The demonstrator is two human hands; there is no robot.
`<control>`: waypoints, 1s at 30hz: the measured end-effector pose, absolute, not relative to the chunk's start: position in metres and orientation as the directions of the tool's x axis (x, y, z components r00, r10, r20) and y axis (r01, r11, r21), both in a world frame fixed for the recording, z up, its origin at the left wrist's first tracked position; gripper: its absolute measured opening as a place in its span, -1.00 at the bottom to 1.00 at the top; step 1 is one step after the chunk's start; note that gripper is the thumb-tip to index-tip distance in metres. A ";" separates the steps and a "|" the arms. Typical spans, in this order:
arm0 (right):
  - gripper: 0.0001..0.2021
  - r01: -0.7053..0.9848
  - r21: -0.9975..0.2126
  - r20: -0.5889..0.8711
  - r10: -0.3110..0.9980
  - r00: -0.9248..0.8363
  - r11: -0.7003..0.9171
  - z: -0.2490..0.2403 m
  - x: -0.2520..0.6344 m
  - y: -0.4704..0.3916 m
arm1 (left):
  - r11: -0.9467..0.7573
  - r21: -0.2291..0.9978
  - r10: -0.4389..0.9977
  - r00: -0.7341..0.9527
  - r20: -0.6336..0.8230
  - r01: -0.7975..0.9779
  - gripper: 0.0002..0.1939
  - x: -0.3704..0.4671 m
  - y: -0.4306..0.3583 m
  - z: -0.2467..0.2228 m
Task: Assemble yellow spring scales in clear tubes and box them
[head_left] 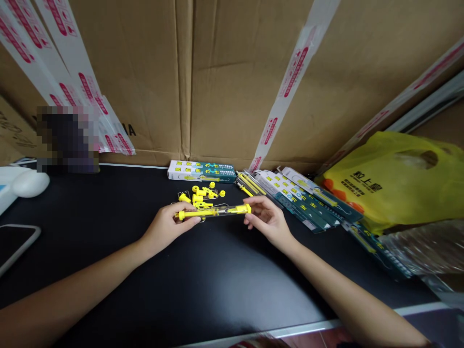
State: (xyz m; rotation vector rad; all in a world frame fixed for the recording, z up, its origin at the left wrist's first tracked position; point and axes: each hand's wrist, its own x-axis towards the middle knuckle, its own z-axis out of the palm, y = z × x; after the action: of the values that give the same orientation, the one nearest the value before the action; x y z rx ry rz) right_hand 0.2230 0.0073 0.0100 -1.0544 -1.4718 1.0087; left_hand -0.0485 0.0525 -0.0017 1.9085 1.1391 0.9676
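Observation:
A spring scale point(214, 211) with a transparent tube and yellow end caps lies level between my two hands above the black table. My left hand point(168, 224) is closed around its left end, thumb along the near side. At the other end, the fingertips of my right hand point(270, 222) pinch the yellow cap. Just behind the tube lies a loose pile of small yellow parts point(197, 197), with caps, thin wire hooks and springs among them. Part of this pile is hidden by the scale and my left hand.
Printed boxes point(201, 171) lie along the back, with more boxes point(300, 198) fanned out to the right. Transparent tubes with yellow rods point(250, 182) rest between them. A yellow plastic bag point(395, 179) stands far right. A phone point(16, 246) lies left. Tall cardboard point(232, 82) walls the back.

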 end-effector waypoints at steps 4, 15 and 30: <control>-0.71 0.071 -0.965 0.243 0.963 -0.114 0.252 0.012 0.223 0.008 | -0.339 0.867 0.918 0.332 0.219 0.365 -0.69 -0.049 0.053 -0.002; -0.74 0.030 -0.956 0.287 0.954 -0.083 0.290 0.009 0.222 0.008 | -0.345 0.870 0.915 0.331 0.229 0.352 -0.68 -0.051 0.054 -0.003; -0.77 0.058 -0.959 0.270 0.958 -0.095 0.276 0.015 0.221 0.006 | -0.380 0.854 0.900 0.355 0.252 0.355 -0.72 -0.051 0.054 -0.002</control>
State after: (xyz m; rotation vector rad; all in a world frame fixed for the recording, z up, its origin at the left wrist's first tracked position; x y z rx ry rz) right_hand 0.2207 0.0062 0.0148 -1.0093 -1.4423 1.0274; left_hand -0.0506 0.0545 -0.0022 1.9061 1.0932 0.9730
